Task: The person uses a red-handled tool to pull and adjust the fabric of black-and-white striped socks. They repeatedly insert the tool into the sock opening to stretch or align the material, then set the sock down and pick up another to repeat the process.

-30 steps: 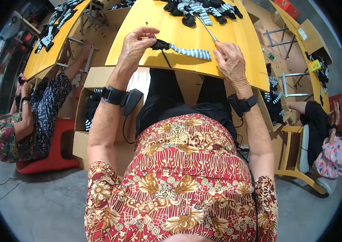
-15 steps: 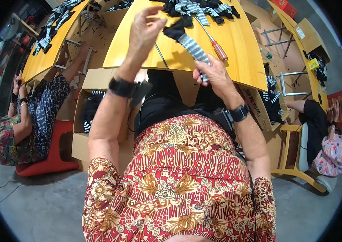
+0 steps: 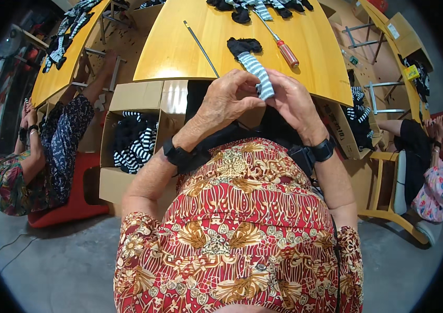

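Note:
A striped grey-and-white sock (image 3: 254, 67) with a black end lies partly on the near edge of the yellow table (image 3: 180, 57), its striped end raised between my two hands. My left hand (image 3: 226, 99) closes on that end from the left, thumb and fingers around it. From the other side my right hand (image 3: 295, 101) grips it too, thumb and fingers at the striped cuff. To the right on the table is a screwdriver (image 3: 287, 53) with a red handle. A dark metal rod (image 3: 199, 47) lies left of the sock, its near end by my left hand.
More striped and black socks (image 3: 260, 8) are heaped at the table's far side. Below its left edge stands an open cardboard box (image 3: 108, 133) holding striped socks. Another box of socks (image 3: 357, 117) is at the right. Other people (image 3: 18, 182) sit at tables on both sides.
My left hand has come down from above the table to the sock and now grips its striped end. My right hand has kept hold of the sock.

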Demonstrator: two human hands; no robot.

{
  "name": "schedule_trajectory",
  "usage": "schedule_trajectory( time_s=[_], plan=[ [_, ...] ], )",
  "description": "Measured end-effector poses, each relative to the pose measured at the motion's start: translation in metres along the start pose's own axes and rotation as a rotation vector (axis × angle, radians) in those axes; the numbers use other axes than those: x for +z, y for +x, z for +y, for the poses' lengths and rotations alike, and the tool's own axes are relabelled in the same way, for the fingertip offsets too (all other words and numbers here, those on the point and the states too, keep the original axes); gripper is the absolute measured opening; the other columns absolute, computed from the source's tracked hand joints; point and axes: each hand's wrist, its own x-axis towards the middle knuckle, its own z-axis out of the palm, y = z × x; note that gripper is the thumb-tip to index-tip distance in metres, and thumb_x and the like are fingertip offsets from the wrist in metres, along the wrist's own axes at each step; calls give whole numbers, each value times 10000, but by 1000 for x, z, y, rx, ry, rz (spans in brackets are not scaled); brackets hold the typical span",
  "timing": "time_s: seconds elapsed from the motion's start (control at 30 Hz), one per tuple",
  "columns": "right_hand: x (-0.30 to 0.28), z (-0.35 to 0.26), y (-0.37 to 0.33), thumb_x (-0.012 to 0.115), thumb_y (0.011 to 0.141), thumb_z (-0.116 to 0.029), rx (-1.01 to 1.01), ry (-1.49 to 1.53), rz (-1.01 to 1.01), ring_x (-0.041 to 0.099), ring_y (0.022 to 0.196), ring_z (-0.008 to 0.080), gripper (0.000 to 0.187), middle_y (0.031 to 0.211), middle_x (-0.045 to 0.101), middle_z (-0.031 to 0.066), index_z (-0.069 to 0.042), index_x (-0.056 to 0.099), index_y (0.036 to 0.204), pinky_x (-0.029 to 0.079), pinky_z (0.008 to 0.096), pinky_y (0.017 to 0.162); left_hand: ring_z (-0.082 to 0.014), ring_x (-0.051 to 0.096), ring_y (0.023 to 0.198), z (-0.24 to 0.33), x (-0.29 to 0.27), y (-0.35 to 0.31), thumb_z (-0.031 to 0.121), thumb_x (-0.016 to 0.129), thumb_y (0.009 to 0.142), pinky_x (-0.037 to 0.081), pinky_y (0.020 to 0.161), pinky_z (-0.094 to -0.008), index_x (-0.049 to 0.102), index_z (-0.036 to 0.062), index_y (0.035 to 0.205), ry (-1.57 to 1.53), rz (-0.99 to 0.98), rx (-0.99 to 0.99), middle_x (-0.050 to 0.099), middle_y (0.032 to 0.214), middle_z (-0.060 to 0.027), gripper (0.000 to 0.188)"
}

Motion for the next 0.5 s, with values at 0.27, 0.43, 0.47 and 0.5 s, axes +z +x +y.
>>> schedule_trajectory(
  time_s=[0.27, 0.43, 0.47, 0.5],
  plan=[
    [5, 1, 1, 480, 925, -67, -38, 81, -5, 597, 913, 106, 419, 1074, 601, 75, 71, 434, 1318, 511, 268, 806, -209, 622, 741, 5, 3, -1, 184, 800, 711, 506, 668, -305, 605, 11, 956, 155, 67, 72, 603, 852, -92, 358],
    [13, -3, 5, 535, 885, -12, -81, 46, -60, 610, 913, 108, 484, 1080, 605, 75, 69, 399, 1342, 541, 218, 773, -216, 612, 710, 6, 5, 7, 145, 776, 723, 504, 633, -296, 589, 27, 951, 421, 65, 250, 600, 833, -81, 318],
    [12, -2, 5, 547, 876, -2, -108, 48, -53, 612, 913, 108, 501, 1078, 606, 73, 66, 393, 1348, 546, 210, 769, -196, 609, 705, 4, 6, 8, 132, 765, 737, 499, 625, -287, 595, 25, 951, 407, 74, 228, 607, 828, -74, 294],
    [12, 0, 6, 562, 872, -11, -118, 20, -17, 611, 916, 106, 481, 1070, 611, 71, 52, 423, 1328, 541, 214, 765, -175, 606, 700, 2, 6, 9, 120, 755, 750, 494, 617, -277, 602, 23, 951, 395, 84, 205, 614, 823, -67, 270]
  ],
)
